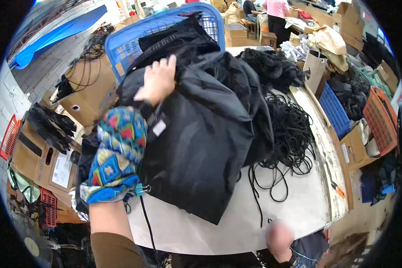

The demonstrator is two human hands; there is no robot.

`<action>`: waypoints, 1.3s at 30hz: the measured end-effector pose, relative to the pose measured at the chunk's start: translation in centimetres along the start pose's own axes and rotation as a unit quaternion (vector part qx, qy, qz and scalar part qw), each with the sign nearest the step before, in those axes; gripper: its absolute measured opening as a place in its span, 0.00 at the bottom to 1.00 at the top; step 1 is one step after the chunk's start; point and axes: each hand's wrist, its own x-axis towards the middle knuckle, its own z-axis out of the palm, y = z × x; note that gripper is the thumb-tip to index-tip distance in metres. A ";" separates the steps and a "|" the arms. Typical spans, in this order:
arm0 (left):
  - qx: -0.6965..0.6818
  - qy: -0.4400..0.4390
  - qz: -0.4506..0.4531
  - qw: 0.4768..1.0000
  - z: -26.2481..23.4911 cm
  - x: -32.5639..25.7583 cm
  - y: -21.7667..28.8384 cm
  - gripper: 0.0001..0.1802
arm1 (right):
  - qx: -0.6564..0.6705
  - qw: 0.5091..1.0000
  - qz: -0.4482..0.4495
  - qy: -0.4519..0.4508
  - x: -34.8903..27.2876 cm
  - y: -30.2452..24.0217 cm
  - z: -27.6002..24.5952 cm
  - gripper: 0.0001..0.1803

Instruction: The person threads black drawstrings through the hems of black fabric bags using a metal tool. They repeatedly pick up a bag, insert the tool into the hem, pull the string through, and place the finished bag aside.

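A heap of shiny black fabric [201, 138] lies across the table, its lower corner pointing toward me. My left hand [158, 80] rests on the upper part of this fabric, its fingers apart. A patterned, colourful sleeve cover covers that forearm, with a teal clip [141, 189] at its lower end. A small white tag [159, 127] shows beside the left wrist. My right hand [280, 236] is low at the table's near edge, away from the fabric. Motion blurs its fingers, and I cannot make out whether it holds anything. Tangled black cords [288, 134] lie right of the fabric.
Behind the fabric a blue plastic basket [215, 27] stands tilted. An orange-handled tool [338, 190] lies at the table's right edge. Cardboard boxes [44, 167] flank the left side; blue and red crates [332, 109] stand at right. Two people are at the back.
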 end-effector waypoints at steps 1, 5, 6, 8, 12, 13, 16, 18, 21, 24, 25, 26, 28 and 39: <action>-0.046 -0.011 0.020 0.999 1.0 -2.4 0.7 0.35 | 0.034 0.999 0.002 -0.020 0.4 -0.1 -0.3 0.03; -0.312 -0.080 0.100 0.941 0.7 -13.0 9.0 0.31 | -0.004 0.999 0.033 -0.020 -0.7 1.0 -0.2 0.04; -0.319 -0.080 0.096 0.939 -0.9 -17.1 9.5 0.34 | 0.006 1.000 0.021 -0.022 -0.7 1.0 -0.3 0.04; -0.338 -0.185 0.028 0.922 -4.0 -23.2 12.7 0.40 | 0.004 1.000 0.003 -0.027 -0.5 0.8 -0.4 0.04; -0.261 -0.226 0.112 0.932 -5.0 -32.0 17.4 0.46 | 0.030 0.999 -0.008 -0.022 -0.5 0.8 0.1 0.03; -0.284 -0.225 0.140 0.922 -5.2 -33.3 17.5 0.45 | 0.029 0.999 -0.011 -0.021 -0.6 0.7 0.0 0.03; -0.433 -0.246 0.241 0.833 -6.4 -36.0 15.9 0.37 | 0.022 0.999 -0.019 -0.017 -0.9 0.8 -0.1 0.03; -0.396 -0.266 0.340 0.811 -7.1 -36.0 15.3 0.34 | 0.071 0.997 -0.025 0.010 -1.2 1.2 0.2 0.02; -0.327 -0.202 0.321 0.865 -8.6 -32.3 15.5 0.29 | 0.172 0.985 -0.028 0.017 -1.0 -0.1 -0.7 0.03; -0.288 -0.112 0.233 0.922 -9.4 -33.2 15.8 0.29 | 0.207 0.969 -0.133 -0.005 0.3 -4.5 -2.7 0.02; -0.348 -0.088 0.147 0.922 -10.1 -34.1 16.1 0.29 | 0.208 0.970 -0.123 -0.019 0.1 -5.6 -2.9 0.02; -0.392 -0.049 0.049 0.917 -11.2 -35.4 15.8 0.25 | 0.220 0.969 -0.113 -0.029 -0.2 -6.3 -3.1 0.03; -0.459 0.015 -0.187 0.868 -12.4 -39.8 15.8 0.11 | 0.193 0.976 -0.098 -0.028 -1.5 -6.4 -2.8 0.03; -0.600 -0.023 -0.368 0.710 -13.1 -49.1 18.8 0.15 | 0.361 0.927 0.009 -0.098 -8.3 -10.7 -1.6 0.05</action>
